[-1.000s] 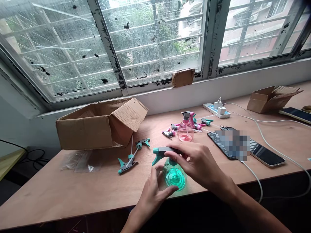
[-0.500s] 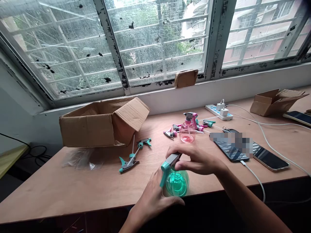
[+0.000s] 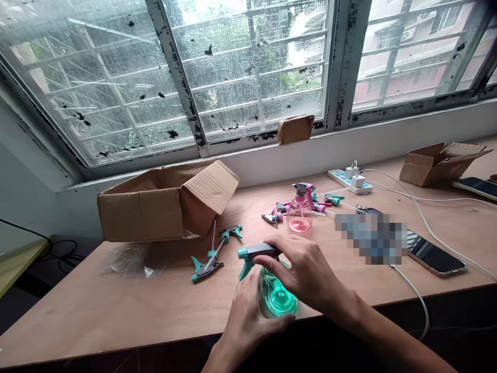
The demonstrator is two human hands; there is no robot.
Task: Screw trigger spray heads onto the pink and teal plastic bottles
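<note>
While the left hand [image 3: 248,313] steadies the green bottle [image 3: 280,301], the right hand [image 3: 306,265] grips its spray head [image 3: 261,252]

In the head view, the only one there is, the work looks part done. The pink bottle [image 3: 298,221] stands upright farther back on the table [image 3: 116,317], its own head [image 3: 307,189] on top. The green bottle has its head over the neck, but the right hand hides the join, so I cannot tell whether it is tight; by my reading, this is the step in hand. Two teal heads [image 3: 207,268] lie loose to the left, one partly over the other, their tubes bare. More loose heads [image 3: 274,217], pink and teal, lie beside and behind the pink bottle. These seem to be unused parts; how many bottles remain, the picture does not say, as the bottom of the box [image 3: 140,216] is hidden.

The green bottle is near the table's front edge, between the two hands. The left hand curves around its side, thumb across the near side low down and fingers on the left. The right hand is above, thumb and fingers pinching the grey body of the spray head, whose nozzle points left, over the left hand.
</note>
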